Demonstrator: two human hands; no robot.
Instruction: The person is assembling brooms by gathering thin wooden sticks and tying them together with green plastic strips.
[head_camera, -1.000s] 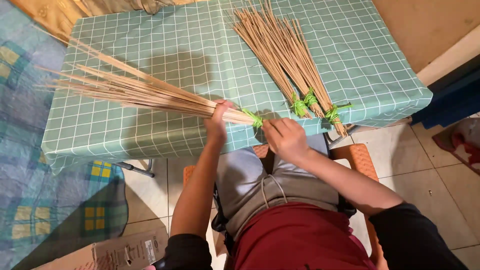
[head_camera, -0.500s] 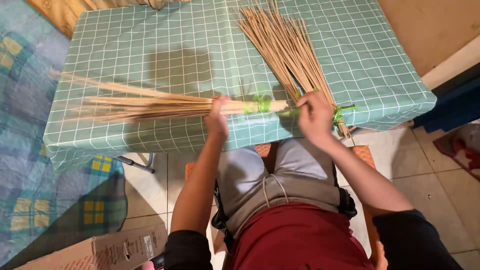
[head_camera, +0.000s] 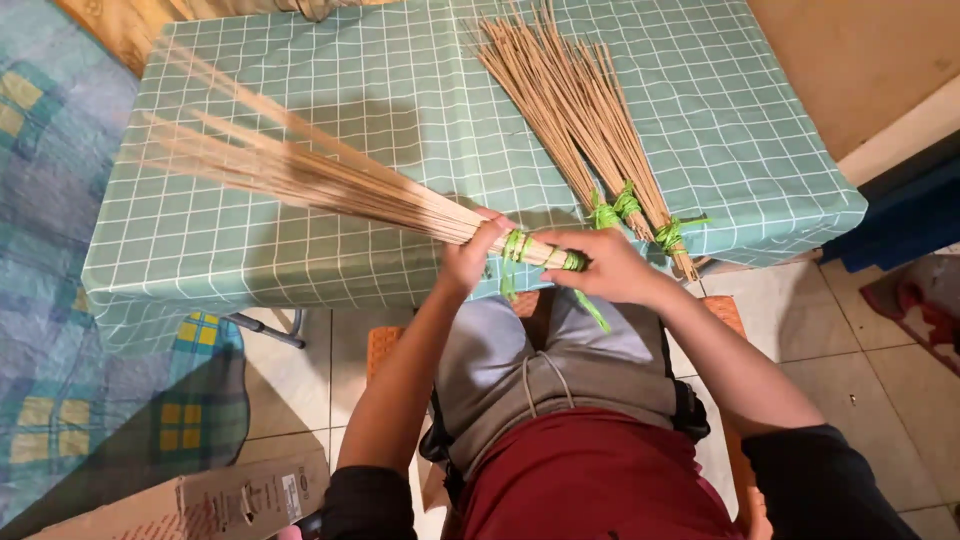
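Observation:
A bundle of thin tan sticks fans out to the upper left over the table, blurred by motion. My left hand grips it just left of its green tie. My right hand holds the bundle's short tied end, where a green strip hangs down. Both hands are at the table's near edge, above my lap.
Several more stick bundles with green ties lie on the right of the table, which has a green checked cloth. A blue-and-yellow plaid cloth is left; a cardboard box lies on the tiled floor.
The held bundle has swung from lying flat leftward to pointing up-left. My right hand has come off the lying bundles and closed on the held bundle's tied end.

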